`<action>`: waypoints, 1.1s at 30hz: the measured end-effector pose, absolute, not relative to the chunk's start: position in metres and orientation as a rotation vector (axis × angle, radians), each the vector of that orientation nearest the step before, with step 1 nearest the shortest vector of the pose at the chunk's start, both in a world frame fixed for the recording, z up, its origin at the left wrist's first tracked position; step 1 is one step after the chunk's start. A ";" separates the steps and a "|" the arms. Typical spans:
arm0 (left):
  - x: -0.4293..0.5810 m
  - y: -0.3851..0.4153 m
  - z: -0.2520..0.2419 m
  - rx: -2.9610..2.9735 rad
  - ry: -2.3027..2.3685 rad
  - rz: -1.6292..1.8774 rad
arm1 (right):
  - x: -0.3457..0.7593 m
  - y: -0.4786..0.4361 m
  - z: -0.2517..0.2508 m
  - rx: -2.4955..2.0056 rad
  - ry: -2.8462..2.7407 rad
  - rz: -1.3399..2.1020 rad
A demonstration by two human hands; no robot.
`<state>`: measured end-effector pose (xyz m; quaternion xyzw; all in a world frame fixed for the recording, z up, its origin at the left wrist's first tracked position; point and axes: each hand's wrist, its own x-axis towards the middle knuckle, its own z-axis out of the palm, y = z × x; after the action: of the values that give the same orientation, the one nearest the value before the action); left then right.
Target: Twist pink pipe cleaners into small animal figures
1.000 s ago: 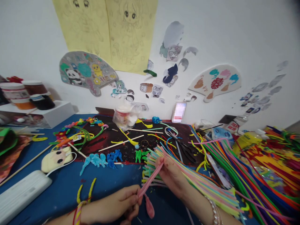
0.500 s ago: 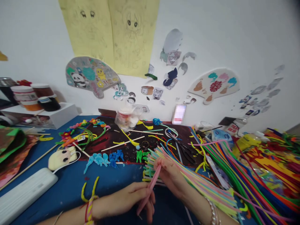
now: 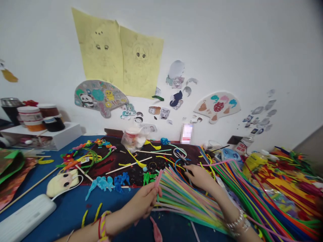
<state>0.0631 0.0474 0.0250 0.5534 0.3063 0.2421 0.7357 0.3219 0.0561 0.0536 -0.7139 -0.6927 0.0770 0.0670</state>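
Note:
My left hand is closed around a pink pipe cleaner, whose top end sticks up past the fingers. Below that hand a pink fuzzy length shows against the blue table; whether it joins the held piece, I cannot tell. My right hand is over the dark mat, fingers apart, at the spot of the black-handled pliers, which it mostly covers. Between and under my hands lies a bundle of pastel pipe cleaners. Blue twisted pipe-cleaner pieces and green ones lie left of the bundle.
Brightly coloured pipe cleaners spread along the right. On the left are a white power strip, a cream plush face and paint jars. A bagged tub and a phone stand by the wall.
My right hand has let go of the pink pipe cleaner and moved right, to the pliers. My left hand still holds the pink piece, slightly further left. The camera view has tilted upward.

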 end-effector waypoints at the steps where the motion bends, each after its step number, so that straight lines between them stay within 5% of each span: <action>1: 0.062 0.049 0.027 1.223 0.664 0.548 | 0.335 0.059 0.049 -2.265 -2.044 0.196; 8: 0.058 0.063 0.034 1.225 0.621 0.597 | 0.383 0.077 0.017 -2.607 -1.885 0.117; 19: 0.054 0.080 0.019 1.252 0.638 0.679 | 0.402 0.080 0.012 -2.557 -1.766 0.297; 28: 0.049 0.104 0.031 1.190 0.628 0.822 | 0.390 0.070 0.042 -2.054 -1.593 0.940; 33: 0.040 0.104 0.042 1.284 0.581 0.895 | 0.327 0.057 0.052 -1.314 -1.637 1.159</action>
<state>0.0402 0.1037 0.0425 0.5699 0.2579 0.3974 0.6714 0.3274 0.0565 0.0522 -0.5105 -0.6361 0.4504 0.3631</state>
